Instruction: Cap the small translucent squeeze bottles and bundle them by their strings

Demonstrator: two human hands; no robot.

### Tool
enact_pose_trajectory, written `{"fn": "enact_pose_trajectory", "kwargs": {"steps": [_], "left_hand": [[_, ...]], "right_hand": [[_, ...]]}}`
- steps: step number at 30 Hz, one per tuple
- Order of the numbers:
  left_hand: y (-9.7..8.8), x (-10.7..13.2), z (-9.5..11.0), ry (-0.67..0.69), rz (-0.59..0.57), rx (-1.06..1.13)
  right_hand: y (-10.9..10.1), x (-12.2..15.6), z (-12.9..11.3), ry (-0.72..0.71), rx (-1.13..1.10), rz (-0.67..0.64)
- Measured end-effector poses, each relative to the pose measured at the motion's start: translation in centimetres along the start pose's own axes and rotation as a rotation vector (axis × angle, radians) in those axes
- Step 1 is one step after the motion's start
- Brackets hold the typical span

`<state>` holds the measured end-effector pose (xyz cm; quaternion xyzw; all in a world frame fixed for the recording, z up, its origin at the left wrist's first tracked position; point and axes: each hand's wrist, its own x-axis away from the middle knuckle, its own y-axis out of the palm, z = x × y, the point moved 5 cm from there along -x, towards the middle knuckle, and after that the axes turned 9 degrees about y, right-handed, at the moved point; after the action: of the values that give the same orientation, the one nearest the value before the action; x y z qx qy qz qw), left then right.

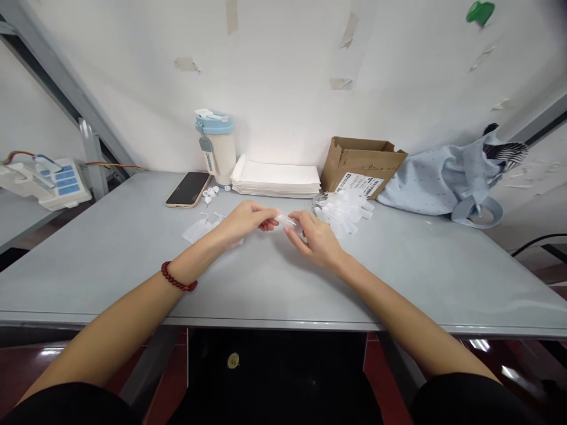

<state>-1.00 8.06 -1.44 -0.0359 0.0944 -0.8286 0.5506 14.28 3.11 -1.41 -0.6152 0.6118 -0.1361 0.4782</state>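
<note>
Over the middle of the table, my left hand (256, 217) pinches one end of a small clear plastic piece (287, 220) between thumb and fingers. Facing it, my right hand (316, 236) has its thumb and fingers closed around the other end. What kind of piece it is, I cannot make out. Just behind my right hand lies a fanned heap of translucent white tags with thin strings (344, 209). A few similar tags (195, 230) lie beside my left wrist, partly covered by it. Several small white round pieces (211, 193) sit farther back on the left.
At the back stand a cream tumbler with a blue lid (221, 144), a stack of white paper (277, 179) and an open cardboard box (361, 168). A phone (189, 189) lies left, a light-blue cloth bag (434, 177) right. The grey table's front edge (274, 323) runs beneath my forearms.
</note>
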Motion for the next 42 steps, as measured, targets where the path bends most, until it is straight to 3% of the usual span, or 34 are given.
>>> {"fn": "enact_pose_trajectory", "kwargs": {"steps": [2, 5, 8, 11, 14, 19, 23, 26, 29, 34, 42], "left_hand": [[0.1, 0.0, -0.2, -0.051, -0.014, 0.070], [0.3, 0.1, -0.2, -0.085, -0.056, 0.145], [0.5, 0.0, -0.3, -0.062, -0.093, 0.176], [0.5, -0.1, -0.5, -0.020, -0.132, 0.145], [0.3, -0.2, -0.5, 0.044, -0.166, 0.065], [0.1, 0.0, 0.6, 0.180, -0.165, -0.190], [0.4, 0.3, 1.3, 0.245, -0.159, -0.277], [0.7, 0.6, 1.6, 0.320, -0.152, -0.296], [0.8, 0.6, 1.6, 0.358, -0.127, -0.293], [0.7, 0.1, 1.0, 0.274, -0.112, -0.248], [1.1, -0.2, -0.3, 0.058, -0.198, -0.123]], "right_hand": [[0.3, 0.1, -0.1, -0.137, 0.219, 0.075], [0.4, 0.2, 0.0, -0.221, 0.393, 0.165], [0.4, 0.2, 0.2, -0.238, 0.390, 0.171], [0.4, 0.2, 0.4, -0.187, 0.244, 0.104], [0.3, 0.0, 0.6, -0.065, -0.002, 0.013], [0.4, -0.3, 1.2, 0.302, -0.458, -0.155], [1.3, -0.1, 1.7, 0.602, -0.913, -0.395], [1.7, 0.1, 1.8, 0.726, -1.122, -0.538], [1.8, 0.1, 1.8, 0.778, -1.194, -0.568], [1.4, -0.1, 1.6, 0.694, -1.071, -0.459], [0.5, -0.1, 1.1, 0.329, -0.455, -0.140]]}}
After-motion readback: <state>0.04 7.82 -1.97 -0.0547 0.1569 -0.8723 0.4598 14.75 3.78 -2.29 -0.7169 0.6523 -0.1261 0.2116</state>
